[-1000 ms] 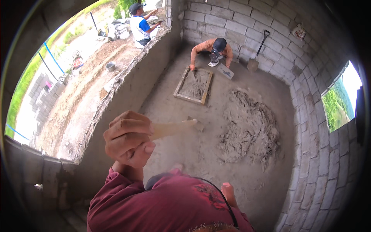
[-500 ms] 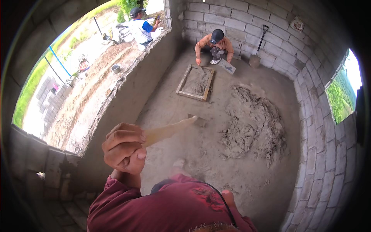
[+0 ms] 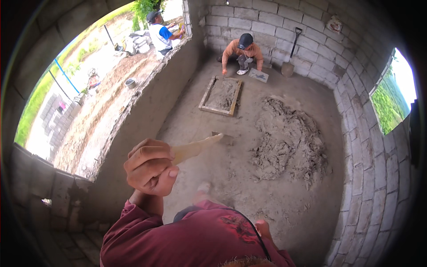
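My left hand [image 3: 151,167] is raised at the left of my body, its fingers closed round a pale, flat, tapering strip [image 3: 191,150]. The strip points right, toward the middle of the room; what it is made of I cannot tell. Beyond its tip shows a small grey flat piece [image 3: 227,139], and I cannot tell whether the two touch. My right hand [image 3: 263,228] shows only in part beside my dark red shirt, low in the picture. Its fingers are mostly hidden, so I cannot see whether it holds anything.
A wooden frame [image 3: 236,98] with wet mortar inside lies on the floor, with a mortar heap [image 3: 291,142] right of it. Behind the frame crouches a co-worker [image 3: 242,53] by a flat board [image 3: 258,75]. A shovel [image 3: 288,67] leans on the block wall. Another person [image 3: 160,35] stands outside the opening.
My left hand has shifted slightly right and down with the strip. The co-worker's trowel no longer shows over the frame, and the board, tilted before, now looks flatter. The view has shifted slightly.
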Demonstrator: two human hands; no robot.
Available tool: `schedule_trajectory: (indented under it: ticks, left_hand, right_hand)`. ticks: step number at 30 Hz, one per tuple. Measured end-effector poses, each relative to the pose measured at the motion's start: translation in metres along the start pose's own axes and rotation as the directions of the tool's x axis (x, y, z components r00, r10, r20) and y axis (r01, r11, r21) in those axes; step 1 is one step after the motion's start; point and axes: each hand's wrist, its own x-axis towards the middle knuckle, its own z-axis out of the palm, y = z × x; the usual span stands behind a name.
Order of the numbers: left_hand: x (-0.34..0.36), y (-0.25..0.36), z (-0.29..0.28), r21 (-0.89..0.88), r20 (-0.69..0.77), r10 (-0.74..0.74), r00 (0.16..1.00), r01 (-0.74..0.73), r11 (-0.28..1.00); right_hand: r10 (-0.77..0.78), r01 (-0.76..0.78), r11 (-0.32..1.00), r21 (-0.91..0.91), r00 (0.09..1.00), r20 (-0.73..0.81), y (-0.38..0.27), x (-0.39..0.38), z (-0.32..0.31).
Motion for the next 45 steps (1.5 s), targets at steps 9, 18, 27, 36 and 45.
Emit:
schedule_trajectory:
  ticks: [9, 18, 27, 36, 45]
  left_hand:
    - [0.004, -0.004, 0.005, -0.039, -0.038, 0.057, 0.998, -0.059, 0.998]
    - [0.0, -0.004, -0.002, -0.033, -0.025, 0.067, 0.997, -0.067, 0.997]
    - [0.01, 0.006, -0.009, 0.176, 0.02, -0.011, 1.0, 0.008, 0.984]
    - [0.024, 0.018, -0.005, 0.43, 0.123, 0.104, 0.987, -0.148, 0.891]
    - [0.028, 0.013, 0.003, 0.448, 0.217, 0.007, 0.976, -0.106, 0.888]
  right_hand:
    - [-0.227, 0.229, 0.949, -0.217, 0.973, 0.038, -0.004, -0.003, -0.002]
    - [0.085, -0.081, 0.995, 0.053, 0.994, -0.068, -0.048, -0.018, 0.002]
    - [0.047, -0.051, 0.996, -0.077, 0.997, -0.054, -0.047, -0.009, 0.002]
    - [0.18, -0.178, 0.977, 0.113, 0.984, 0.0, -0.033, 0.001, 0.012]
    - [0.108, -0.109, 0.994, -0.008, 0.991, -0.079, -0.031, -0.007, 0.009]
